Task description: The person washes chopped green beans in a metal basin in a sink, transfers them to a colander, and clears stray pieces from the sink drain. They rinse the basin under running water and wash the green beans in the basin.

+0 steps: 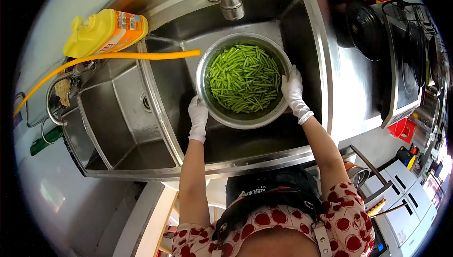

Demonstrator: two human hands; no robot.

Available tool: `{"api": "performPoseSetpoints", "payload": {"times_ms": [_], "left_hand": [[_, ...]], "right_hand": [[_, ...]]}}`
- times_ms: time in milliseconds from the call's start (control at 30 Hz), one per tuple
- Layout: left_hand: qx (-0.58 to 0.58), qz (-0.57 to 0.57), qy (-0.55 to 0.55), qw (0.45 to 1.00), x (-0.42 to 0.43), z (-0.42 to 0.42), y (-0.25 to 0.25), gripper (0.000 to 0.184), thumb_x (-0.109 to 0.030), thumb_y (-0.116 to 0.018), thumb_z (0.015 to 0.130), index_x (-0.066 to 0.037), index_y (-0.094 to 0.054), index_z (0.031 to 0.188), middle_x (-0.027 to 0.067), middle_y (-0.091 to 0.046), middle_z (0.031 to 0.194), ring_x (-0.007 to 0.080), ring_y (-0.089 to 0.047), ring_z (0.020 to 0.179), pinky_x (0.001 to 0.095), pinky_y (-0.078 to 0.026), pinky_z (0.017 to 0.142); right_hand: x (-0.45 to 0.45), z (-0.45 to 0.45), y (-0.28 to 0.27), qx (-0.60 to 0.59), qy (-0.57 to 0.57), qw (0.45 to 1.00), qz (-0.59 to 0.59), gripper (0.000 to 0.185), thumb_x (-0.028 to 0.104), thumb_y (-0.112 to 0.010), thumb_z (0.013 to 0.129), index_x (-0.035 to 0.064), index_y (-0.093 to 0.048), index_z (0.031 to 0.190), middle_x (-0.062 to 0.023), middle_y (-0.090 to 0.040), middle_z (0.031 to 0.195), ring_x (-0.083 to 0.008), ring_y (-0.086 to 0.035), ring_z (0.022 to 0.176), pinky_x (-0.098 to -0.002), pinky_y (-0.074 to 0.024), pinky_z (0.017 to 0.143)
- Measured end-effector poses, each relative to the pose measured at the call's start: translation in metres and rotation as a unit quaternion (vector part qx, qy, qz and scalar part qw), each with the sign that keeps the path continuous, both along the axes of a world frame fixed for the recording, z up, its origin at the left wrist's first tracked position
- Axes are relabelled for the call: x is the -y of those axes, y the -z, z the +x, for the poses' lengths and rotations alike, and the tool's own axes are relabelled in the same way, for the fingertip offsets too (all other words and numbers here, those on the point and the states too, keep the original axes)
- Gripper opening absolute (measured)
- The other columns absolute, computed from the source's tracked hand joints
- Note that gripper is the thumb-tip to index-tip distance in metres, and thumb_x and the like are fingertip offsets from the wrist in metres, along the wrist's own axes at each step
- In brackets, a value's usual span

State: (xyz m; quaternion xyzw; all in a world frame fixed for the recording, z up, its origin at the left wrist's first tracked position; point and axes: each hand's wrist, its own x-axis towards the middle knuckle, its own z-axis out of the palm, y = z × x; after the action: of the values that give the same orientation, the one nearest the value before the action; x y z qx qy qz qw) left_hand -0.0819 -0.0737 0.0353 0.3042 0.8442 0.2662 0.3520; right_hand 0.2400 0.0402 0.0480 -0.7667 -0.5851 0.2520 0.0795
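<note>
A round metal basin [250,124] stands in the large sink bowl [236,146]. It holds many cut green bean pieces [243,78] lying in water. My left hand [198,118], in a white glove, grips the basin at its lower left rim. On the opposite side, my right hand [293,89], also gloved in white, holds the right rim with its fingers along the edge. Parts of the fingers of both hands are hidden by the basin wall.
Above the basin hangs a metal faucet [231,4]. A yellow hose [165,55] reaches across the divider to the basin's left. A yellow bottle [108,33] lies at the upper left, beyond a smaller sink bowl [137,101]. To the right are a black lid [365,30] and a stove [403,68].
</note>
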Motion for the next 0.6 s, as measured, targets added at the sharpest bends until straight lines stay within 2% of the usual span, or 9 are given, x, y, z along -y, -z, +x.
{"api": "performPoseSetpoints", "payload": {"times_ms": [100,200,233,333,367,500,600], "left_hand": [[-0.019,-0.015,-0.006,1.0,-0.001,-0.002,0.012,0.016,-0.008,-0.06,0.082,0.002,-0.062,0.095,0.0123,-0.065,0.073,0.0215,-0.061,0.067,0.0326,-0.047,0.066],[-0.005,-0.019,-0.017,1.0,-0.005,-0.004,0.021,0.012,-0.009,-0.062,0.081,0.002,-0.062,0.086,0.012,-0.063,0.069,0.02,-0.058,0.061,0.034,-0.046,0.061],[-0.008,-0.017,-0.017,1.0,-0.006,-0.003,0.021,0.012,-0.009,-0.063,0.08,0.002,-0.061,0.085,0.0117,-0.062,0.068,0.0198,-0.058,0.06,0.0338,-0.045,0.061],[-0.02,-0.013,-0.012,1.0,-0.007,0.0,0.01,0.012,-0.01,-0.064,0.08,0.001,-0.061,0.083,0.0108,-0.06,0.066,0.0194,-0.056,0.059,0.0333,-0.045,0.06],[-0.026,-0.013,-0.006,1.0,-0.006,0.0,0.004,0.012,-0.01,-0.065,0.08,0.001,-0.061,0.082,0.0103,-0.06,0.066,0.0191,-0.055,0.058,0.033,-0.045,0.059],[0.014,-0.015,-0.021,1.0,0.0,0.001,-0.003,0.011,-0.009,-0.064,0.083,0.002,-0.06,0.082,0.0023,-0.055,0.069,0.0125,-0.047,0.061,0.0287,-0.041,0.059],[0.02,-0.042,-0.033,0.998,0.002,0.004,-0.01,0.012,-0.009,-0.064,0.082,0.002,-0.061,0.085,0.0028,-0.058,0.072,0.0122,-0.049,0.063,0.0282,-0.042,0.06]], "right_hand": [[-0.003,0.009,0.013,-0.103,0.1,0.989,-0.034,0.042,0.017,-0.055,0.087,0.0015,-0.046,0.125,-0.0213,-0.05,0.124,-0.0363,-0.05,0.111,-0.0411,-0.0402,0.094],[-0.011,0.016,0.02,-0.181,0.181,0.962,-0.097,0.032,0.017,-0.056,0.086,0.0017,-0.055,0.115,-0.0203,-0.059,0.111,-0.0355,-0.057,0.101,-0.0404,-0.0438,0.087],[-0.011,0.015,0.023,-0.169,0.187,0.965,-0.073,0.025,0.015,-0.057,0.086,-0.0004,-0.059,0.105,-0.0193,-0.062,0.101,-0.0334,-0.059,0.094,-0.0386,-0.0447,0.082],[-0.007,0.013,0.024,-0.22,0.223,0.949,-0.044,0.022,0.013,-0.058,0.085,-0.0017,-0.059,0.101,-0.0189,-0.063,0.096,-0.0297,-0.06,0.088,-0.0365,-0.0448,0.08],[-0.006,0.009,0.027,-0.24,0.25,0.938,0.008,0.019,0.011,-0.059,0.085,-0.0019,-0.059,0.099,-0.0174,-0.063,0.089,-0.0274,-0.06,0.082,-0.0353,-0.0446,0.077],[-0.007,0.008,0.022,-0.246,0.24,0.939,0.027,0.019,0.011,-0.06,0.085,-0.0026,-0.058,0.098,-0.0154,-0.063,0.086,-0.027,-0.059,0.078,-0.0348,-0.0445,0.075],[-0.006,0.008,0.009,-0.232,0.215,0.948,0.038,0.019,0.011,-0.06,0.085,-0.0027,-0.058,0.098,-0.0151,-0.063,0.084,-0.0255,-0.057,0.074,-0.0345,-0.0444,0.072]]}}
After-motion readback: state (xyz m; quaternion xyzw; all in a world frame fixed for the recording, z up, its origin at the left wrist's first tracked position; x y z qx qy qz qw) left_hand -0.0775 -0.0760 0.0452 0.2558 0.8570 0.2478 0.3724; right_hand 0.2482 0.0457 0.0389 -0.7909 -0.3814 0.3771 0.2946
